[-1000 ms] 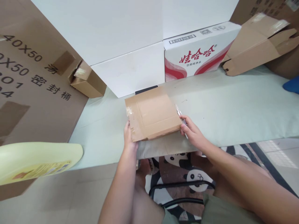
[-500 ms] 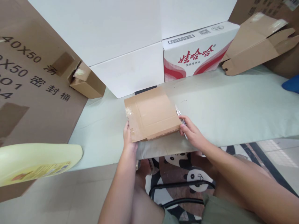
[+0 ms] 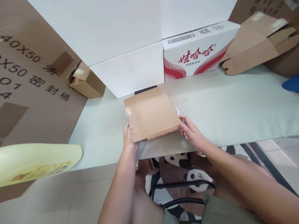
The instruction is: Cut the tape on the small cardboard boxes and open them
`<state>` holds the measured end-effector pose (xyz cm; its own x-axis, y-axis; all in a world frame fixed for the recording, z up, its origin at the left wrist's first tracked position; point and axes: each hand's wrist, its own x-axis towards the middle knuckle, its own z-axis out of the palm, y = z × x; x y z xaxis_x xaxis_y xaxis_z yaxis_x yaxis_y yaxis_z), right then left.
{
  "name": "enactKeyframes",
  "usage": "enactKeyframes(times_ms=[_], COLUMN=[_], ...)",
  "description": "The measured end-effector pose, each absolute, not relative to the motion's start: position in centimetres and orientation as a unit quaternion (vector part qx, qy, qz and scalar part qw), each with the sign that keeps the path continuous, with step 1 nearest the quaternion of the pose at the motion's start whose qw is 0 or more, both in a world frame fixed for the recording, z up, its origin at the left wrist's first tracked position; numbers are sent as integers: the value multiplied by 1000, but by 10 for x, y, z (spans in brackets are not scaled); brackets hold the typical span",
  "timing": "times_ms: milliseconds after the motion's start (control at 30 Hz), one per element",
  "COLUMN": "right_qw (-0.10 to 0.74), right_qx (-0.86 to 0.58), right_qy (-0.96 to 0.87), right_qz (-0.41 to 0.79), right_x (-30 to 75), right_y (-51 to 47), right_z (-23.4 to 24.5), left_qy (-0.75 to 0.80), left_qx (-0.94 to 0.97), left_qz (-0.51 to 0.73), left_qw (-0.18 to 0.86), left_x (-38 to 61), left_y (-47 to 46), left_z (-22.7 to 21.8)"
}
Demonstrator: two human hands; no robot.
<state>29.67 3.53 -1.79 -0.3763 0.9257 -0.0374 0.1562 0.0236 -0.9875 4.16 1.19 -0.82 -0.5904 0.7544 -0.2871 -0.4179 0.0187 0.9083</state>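
A flattened cardboard box (image 3: 154,112) is held at the table's front edge, with torn clear tape at its left side. My left hand (image 3: 129,137) grips its lower left edge, fingers hidden underneath. At the lower right corner, my right hand (image 3: 190,130) is closed around a slim silver utility knife (image 3: 178,111), with its fingers against the cardboard. The grip covers most of the knife, so whether its blade is out cannot be made out.
Large white boxes (image 3: 126,68) and a red-and-white carton (image 3: 193,59) line the table's back. A small open cardboard box (image 3: 90,82) stands left, near a pale yellow bottle (image 3: 39,160). Another opened cardboard box (image 3: 252,46) leans at right, beside a blue object (image 3: 291,84).
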Motion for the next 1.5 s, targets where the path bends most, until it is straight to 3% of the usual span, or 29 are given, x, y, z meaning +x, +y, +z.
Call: enactKeyframes(times_ms=[500, 1500], right_qw=[347, 350], right_qx=[-436, -441], right_qy=[-629, -629], right_qz=[542, 536], right_x=[296, 295], right_y=[35, 35], right_z=[-18, -23], left_qy=[548, 550], left_qx=[207, 219], left_qz=[691, 677], left_qw=[425, 436], left_x=[46, 45], left_y=[11, 10], left_z=[-31, -26])
